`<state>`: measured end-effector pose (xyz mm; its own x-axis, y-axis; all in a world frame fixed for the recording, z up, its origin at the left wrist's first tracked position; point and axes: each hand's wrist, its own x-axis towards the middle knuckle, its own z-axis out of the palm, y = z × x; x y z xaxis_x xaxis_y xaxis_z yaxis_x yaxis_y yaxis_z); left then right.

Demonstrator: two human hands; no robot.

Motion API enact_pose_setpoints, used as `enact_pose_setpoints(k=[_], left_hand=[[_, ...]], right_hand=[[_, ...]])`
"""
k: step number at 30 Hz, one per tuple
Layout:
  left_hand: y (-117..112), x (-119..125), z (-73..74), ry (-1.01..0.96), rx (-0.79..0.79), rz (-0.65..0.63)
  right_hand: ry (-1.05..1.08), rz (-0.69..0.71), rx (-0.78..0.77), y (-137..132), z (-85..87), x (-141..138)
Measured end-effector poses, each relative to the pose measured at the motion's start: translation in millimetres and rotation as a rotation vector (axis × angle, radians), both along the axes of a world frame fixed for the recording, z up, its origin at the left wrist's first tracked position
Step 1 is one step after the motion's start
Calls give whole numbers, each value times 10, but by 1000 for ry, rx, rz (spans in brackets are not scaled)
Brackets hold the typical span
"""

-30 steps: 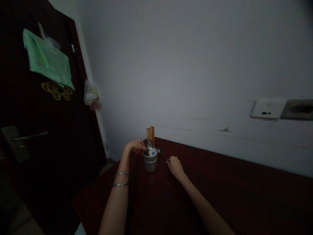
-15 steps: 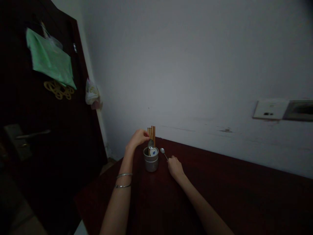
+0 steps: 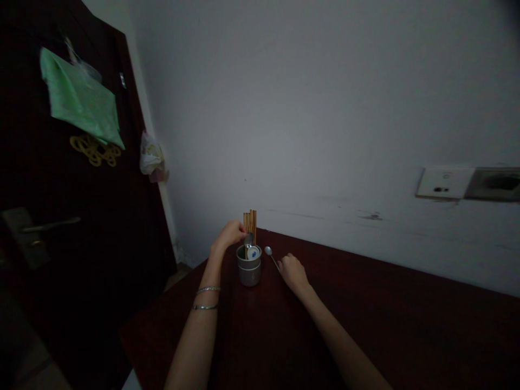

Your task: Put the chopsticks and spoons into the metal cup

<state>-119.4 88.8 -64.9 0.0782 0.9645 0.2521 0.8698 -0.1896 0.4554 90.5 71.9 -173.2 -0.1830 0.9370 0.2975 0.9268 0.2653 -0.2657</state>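
Note:
A grey cylindrical utensil holder [image 3: 249, 275] stands on the dark red table. It holds several wooden chopsticks [image 3: 254, 225], a metal spoon [image 3: 249, 240] with its bowl up, and a white piece with a blue mark [image 3: 253, 253]. My left hand [image 3: 232, 235], bangles on its wrist, reaches over the holder's left side with fingers pinched at the upright spoon's bowl. To the holder's right lies a long-handled spoon [image 3: 268, 251], bowl pointing away. My right hand [image 3: 293, 272] rests on the table, fingers curled at this spoon's handle; the fingertips are partly hidden.
The table [image 3: 365, 303] meets a pale wall [image 3: 304, 108] at the back. At the left is a dark door [image 3: 93, 227] with a green cloth [image 3: 83, 97] and a handle. A plastic bag [image 3: 151, 154] hangs by the frame. Wall sockets [image 3: 444, 183] are at the right.
My right hand has shifted slightly to the right along the lying spoon's handle, so more of the handle shows. The left hand stays at the upright spoon. The view has turned slightly.

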Motion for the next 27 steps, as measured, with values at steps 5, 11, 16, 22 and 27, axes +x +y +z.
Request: enact_pose_setpoints(k=[5, 11, 16, 22, 27], left_hand=[[-30, -6, 49, 18, 67, -7], [-288, 28, 383, 27, 303, 75], [-710, 129, 698, -82, 676, 197], [-820, -85, 827, -303, 841, 265], [-532, -565, 672, -474, 376, 215]], right_hand=[[42, -3, 24, -4, 161, 74], [110, -20, 96, 9, 385, 151], [189, -7, 143, -10, 577, 239], [273, 46, 241, -31, 811, 369], [370, 65, 272, -27, 931, 484]])
